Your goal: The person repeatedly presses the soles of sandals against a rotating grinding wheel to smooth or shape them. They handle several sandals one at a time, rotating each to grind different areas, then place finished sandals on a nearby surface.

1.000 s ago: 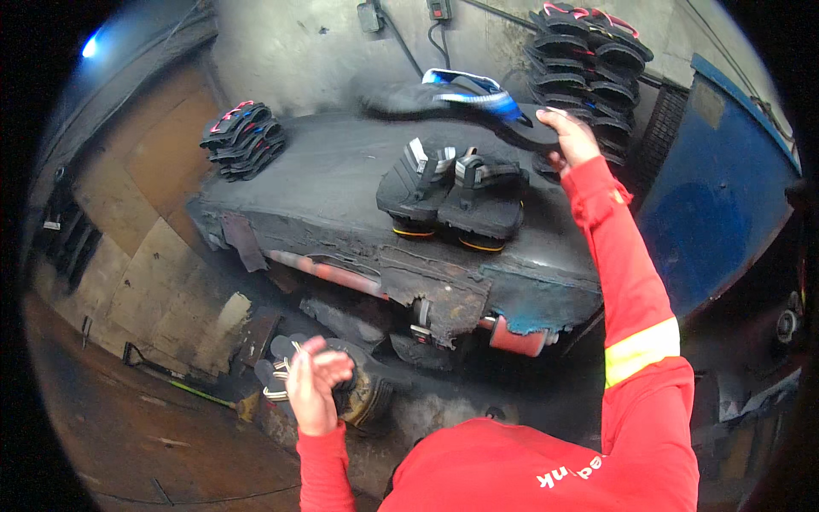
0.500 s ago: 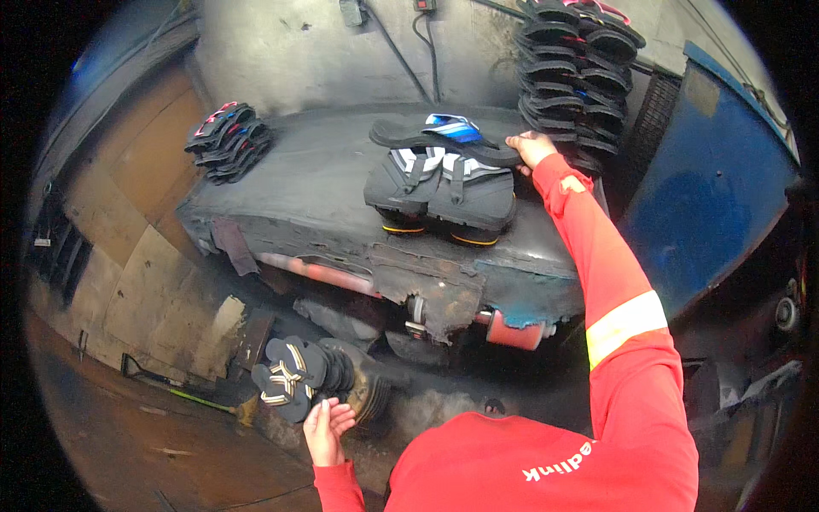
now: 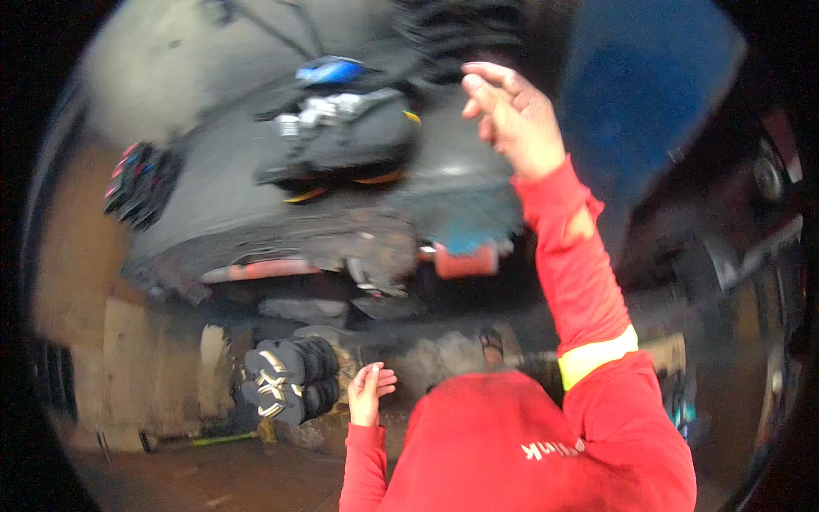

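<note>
My right hand (image 3: 516, 115) is raised over the right part of the dark worktable (image 3: 209, 183), fingers apart and nothing in them. To its left, a black sandal with a blue strap (image 3: 331, 72) lies across a stack of thick black sandals with grey-white straps (image 3: 354, 141). Motion blurs both. Low in the view, my left hand (image 3: 369, 392) is held in the air with loosely curled, empty fingers. It is nearest to a stack of black flip-flops with pale striped straps (image 3: 286, 375), apart from it on its right.
A small stack of black sandals with red straps (image 3: 141, 183) stands at the table's left end. At the back are more dark stacked sandals (image 3: 456, 34). A blue panel (image 3: 648, 94) rises on the right. Below the table's ragged front edge shows a red roller (image 3: 467, 261).
My right hand has let go of the blue-strapped sandal and is now apart from it. The whole view has swung, shifting the table leftward and upward. My left hand is still empty.
</note>
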{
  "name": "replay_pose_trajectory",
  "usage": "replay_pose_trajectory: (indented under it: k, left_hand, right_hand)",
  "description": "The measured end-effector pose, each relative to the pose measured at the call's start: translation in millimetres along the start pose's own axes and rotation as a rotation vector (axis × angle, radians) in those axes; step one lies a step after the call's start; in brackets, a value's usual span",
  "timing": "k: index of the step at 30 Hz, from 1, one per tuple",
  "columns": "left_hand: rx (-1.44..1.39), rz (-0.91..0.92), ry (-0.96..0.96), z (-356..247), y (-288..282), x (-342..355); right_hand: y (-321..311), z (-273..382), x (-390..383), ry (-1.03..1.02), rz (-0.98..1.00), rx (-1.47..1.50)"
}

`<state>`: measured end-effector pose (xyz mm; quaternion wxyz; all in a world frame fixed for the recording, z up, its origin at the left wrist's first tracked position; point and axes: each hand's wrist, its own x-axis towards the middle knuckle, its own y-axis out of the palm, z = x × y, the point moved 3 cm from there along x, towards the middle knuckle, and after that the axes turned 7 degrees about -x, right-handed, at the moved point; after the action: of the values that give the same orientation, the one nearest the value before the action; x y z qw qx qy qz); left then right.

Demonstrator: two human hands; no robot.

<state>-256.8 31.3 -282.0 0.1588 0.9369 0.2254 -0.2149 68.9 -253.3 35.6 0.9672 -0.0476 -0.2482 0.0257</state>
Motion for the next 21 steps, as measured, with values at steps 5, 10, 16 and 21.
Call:
replay_pose_trajectory:
  k: [5,10,16,21]
  left_hand:
    - [0.838,0.409,-0.006,157,-56,31]
    - [1.198,0.567,-0.198,232,-135,35]
    - [0.863,0.305,-0.344,203,-153,81]
    - [0.426,0.293,-0.288,165,-70,137]
  right_hand:
    - [-51,-40,-177,0.279,0.282,-0.078]
    - [-205,-38,-349,0.685,0.107,-1.309]
    - [-308,43,-472,0.514,-0.611,-1.466]
    - [-382,62,-531,1.205,-0.728,-1.781]
